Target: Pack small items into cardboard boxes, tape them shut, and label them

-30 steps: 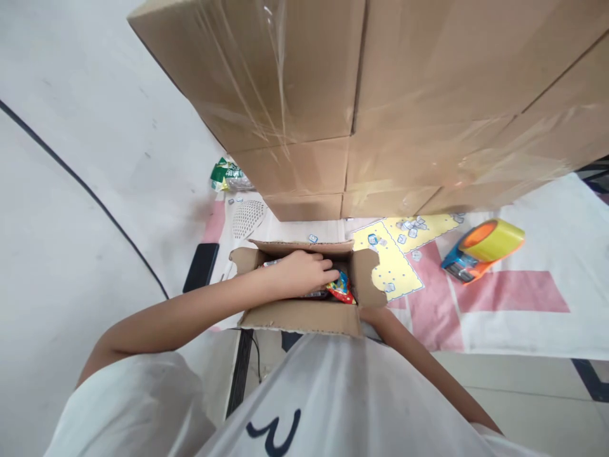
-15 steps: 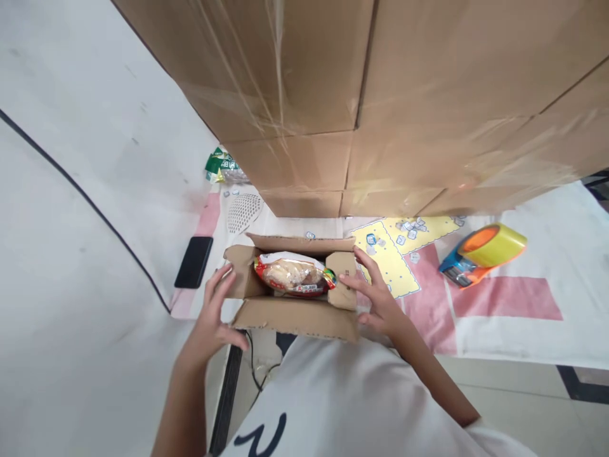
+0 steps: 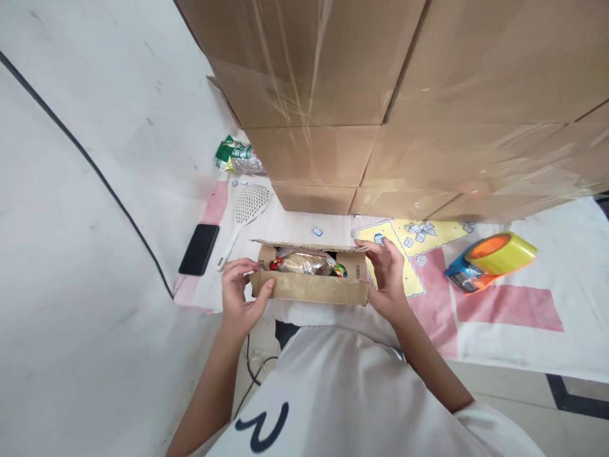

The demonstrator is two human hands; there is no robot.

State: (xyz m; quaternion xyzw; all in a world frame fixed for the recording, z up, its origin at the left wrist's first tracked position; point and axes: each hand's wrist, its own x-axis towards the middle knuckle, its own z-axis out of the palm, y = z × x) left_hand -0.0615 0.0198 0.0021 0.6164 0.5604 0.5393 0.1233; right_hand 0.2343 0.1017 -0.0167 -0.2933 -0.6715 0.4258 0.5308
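Note:
A small brown cardboard box (image 3: 311, 287) stands on the table edge in front of me, its flaps partly folded in. Snack packets (image 3: 304, 263) with red and clear wrapping show through the gap at its top. My left hand (image 3: 240, 295) grips the box's left end, thumb on the near flap. My right hand (image 3: 387, 276) presses against the box's right end, fingers over the side flap.
A wall of large taped cartons (image 3: 380, 101) rises right behind the box. A tape dispenser (image 3: 490, 260) with yellow tape lies to the right on the pink and white cloth (image 3: 514, 304). A black phone (image 3: 198, 249), a white perforated scoop (image 3: 247, 209) and a green packet (image 3: 233, 152) lie left.
My left hand came out of the box and moved to its left end. Both hands folded the side flaps and near flap inward, so the box's opening has narrowed.

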